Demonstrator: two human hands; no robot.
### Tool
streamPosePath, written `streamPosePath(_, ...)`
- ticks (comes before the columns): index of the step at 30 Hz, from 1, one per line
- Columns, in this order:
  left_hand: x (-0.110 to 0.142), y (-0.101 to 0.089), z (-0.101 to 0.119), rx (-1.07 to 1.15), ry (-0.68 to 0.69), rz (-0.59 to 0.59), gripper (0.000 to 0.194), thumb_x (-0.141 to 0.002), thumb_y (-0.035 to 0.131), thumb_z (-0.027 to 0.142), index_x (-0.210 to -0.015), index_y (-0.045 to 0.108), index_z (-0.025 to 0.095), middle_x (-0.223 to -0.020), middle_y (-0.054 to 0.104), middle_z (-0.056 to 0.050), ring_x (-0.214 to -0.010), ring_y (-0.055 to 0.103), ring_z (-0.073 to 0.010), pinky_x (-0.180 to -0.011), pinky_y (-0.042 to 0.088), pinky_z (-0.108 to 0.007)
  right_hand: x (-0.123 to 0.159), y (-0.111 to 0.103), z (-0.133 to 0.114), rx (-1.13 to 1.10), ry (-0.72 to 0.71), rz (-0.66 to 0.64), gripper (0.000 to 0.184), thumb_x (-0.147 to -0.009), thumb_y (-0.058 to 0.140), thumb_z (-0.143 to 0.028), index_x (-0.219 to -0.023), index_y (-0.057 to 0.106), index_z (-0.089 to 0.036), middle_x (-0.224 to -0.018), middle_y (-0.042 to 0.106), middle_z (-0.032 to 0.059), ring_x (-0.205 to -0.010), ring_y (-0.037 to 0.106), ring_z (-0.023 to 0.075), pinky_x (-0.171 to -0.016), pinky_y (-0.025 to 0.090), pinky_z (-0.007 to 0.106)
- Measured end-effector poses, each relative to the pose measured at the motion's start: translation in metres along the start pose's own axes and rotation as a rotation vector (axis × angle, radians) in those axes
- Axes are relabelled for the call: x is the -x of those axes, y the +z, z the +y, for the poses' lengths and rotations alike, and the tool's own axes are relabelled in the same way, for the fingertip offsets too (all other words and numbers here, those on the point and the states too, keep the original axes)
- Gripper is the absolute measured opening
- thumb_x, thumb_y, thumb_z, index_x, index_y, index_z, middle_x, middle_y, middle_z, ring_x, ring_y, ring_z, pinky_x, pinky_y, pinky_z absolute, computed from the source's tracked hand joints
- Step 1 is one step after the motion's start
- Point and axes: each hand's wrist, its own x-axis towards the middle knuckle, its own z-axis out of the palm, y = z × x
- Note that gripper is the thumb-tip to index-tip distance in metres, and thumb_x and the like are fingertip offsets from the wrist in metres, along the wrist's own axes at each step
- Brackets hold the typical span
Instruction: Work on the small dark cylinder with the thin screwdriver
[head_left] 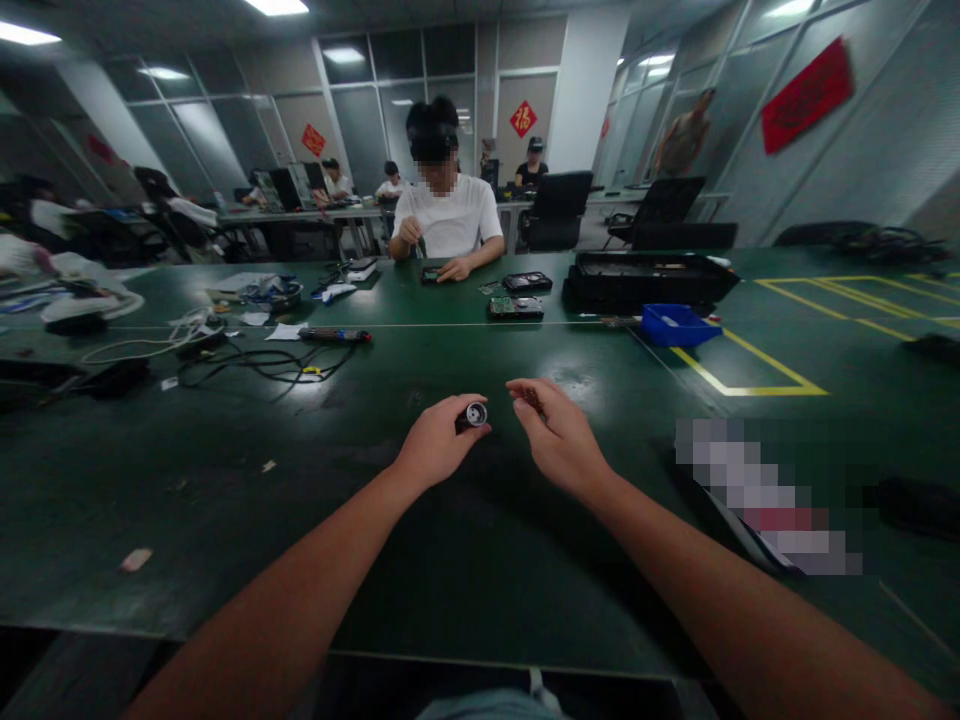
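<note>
My left hand (435,440) is closed around a dark cylinder with a silver-rimmed round end (476,413), much like a flashlight body. That end faces me, and darker details show inside the rim. A short gap to the right, my right hand (559,440) has its fingers bent together, with the thumb opposite them. A small reddish-brown piece (531,400) shows between its thumb and fingers; its kind is too unclear to name. Both hands are above the dark green table (465,560), near its middle.
Across the table a person in a white shirt (465,210) handles a small device. Hard drives (516,307), a black case (645,285) and a blue bin (679,325) stand farther back. Cables (277,365) and a dark pen-shaped tool (335,335) lie left; a blurred flat object (765,500) lies right.
</note>
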Motion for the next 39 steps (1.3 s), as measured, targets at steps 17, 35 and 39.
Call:
streamPosePath(17, -0.001, -0.001, -0.002, 0.027, -0.075, 0.043, 0.034, -0.085, 0.071, 0.025, -0.118, 0.067, 0.025, -0.117, 0.071, -0.003, -0.104, 0.066, -0.0212, -0.093, 0.051, -0.036, 0.007, 0.001, 0.000, -0.329, 0.071, 0.156, 0.023, -0.097, 0.055, -0.038, -0.107, 0.064, -0.020, -0.085, 0.071, 0.0044, -0.077, 0.068, 0.0178, -0.073, 0.054, 0.033)
streamPosePath(35, -0.001, 0.003, -0.009, -0.015, -0.034, 0.035, 0.037, -0.085, 0.072, 0.027, -0.121, 0.066, 0.024, -0.115, 0.070, -0.005, -0.101, 0.066, -0.0210, -0.091, 0.052, -0.035, 0.005, -0.002, -0.008, 0.088, 0.081, 0.161, 0.039, -0.084, 0.070, -0.047, -0.061, 0.053, -0.021, -0.051, 0.052, -0.0040, -0.047, 0.046, 0.0106, -0.048, 0.032, 0.026)
streamPosePath(39, 0.000, 0.002, -0.009, -0.034, -0.013, 0.038, 0.036, -0.085, 0.072, 0.026, -0.121, 0.066, 0.024, -0.113, 0.070, -0.004, -0.100, 0.066, -0.0204, -0.091, 0.051, -0.035, 0.006, -0.002, -0.006, 0.063, 0.000, 0.102, 0.024, -0.088, 0.067, -0.042, -0.078, 0.064, -0.021, -0.067, 0.066, 0.0009, -0.059, 0.060, 0.0153, -0.055, 0.042, 0.028)
